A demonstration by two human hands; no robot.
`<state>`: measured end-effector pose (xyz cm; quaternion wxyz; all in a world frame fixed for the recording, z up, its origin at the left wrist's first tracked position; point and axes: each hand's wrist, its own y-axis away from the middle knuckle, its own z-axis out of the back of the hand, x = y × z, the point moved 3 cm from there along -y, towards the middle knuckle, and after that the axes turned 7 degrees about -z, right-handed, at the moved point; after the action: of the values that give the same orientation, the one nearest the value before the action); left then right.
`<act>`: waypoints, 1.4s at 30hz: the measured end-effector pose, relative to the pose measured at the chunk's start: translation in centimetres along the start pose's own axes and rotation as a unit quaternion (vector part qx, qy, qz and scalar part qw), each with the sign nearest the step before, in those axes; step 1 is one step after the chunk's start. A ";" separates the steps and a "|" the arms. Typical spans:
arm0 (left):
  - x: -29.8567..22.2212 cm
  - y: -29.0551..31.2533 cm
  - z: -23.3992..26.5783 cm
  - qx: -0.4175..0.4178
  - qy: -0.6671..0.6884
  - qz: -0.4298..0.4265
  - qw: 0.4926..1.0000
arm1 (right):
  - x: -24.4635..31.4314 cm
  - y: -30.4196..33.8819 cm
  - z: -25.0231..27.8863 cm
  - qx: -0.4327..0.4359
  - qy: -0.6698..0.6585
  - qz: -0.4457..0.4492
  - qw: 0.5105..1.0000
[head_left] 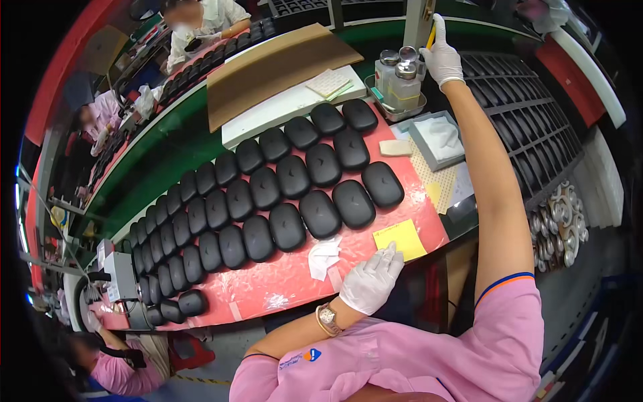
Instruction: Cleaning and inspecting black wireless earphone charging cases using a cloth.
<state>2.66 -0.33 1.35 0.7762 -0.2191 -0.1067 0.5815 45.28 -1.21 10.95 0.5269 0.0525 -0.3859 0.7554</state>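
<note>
My left hand (370,281), in a white glove, rests its fingertips on the lower edge of a yellow sticky note pad (404,242) on the pink table covering. The fingers lie fairly straight and do not wrap round anything. Stretched far forward, my gloved right hand (443,61) is beside a pale upright post (418,27). Its index finger points up along a thin yellow stick (431,37), perhaps a pen, which the hand seems to pinch; the other fingers are curled and partly hidden. A crumpled white cloth (324,258) lies left of the pad.
Long rows of rounded black cases (289,175) cover the table. Glass bottles with metal caps (404,84) stand in a tray near my right hand. A grey box (439,139) holds white tissue. Cardboard (281,74) lies behind; a rack (522,124) of black cases stands at right. Co-workers sit left.
</note>
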 end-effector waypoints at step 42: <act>12.4 6.0 15.0 -0.056 -0.039 0.163 0.984 | -1.4 32.4 6.3 0.084 -0.336 -0.126 0.930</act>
<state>-5.06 16.05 10.71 0.6527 -0.2537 -0.1324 0.7015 16.69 -11.02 -2.47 0.4512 0.3950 -0.4660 0.6505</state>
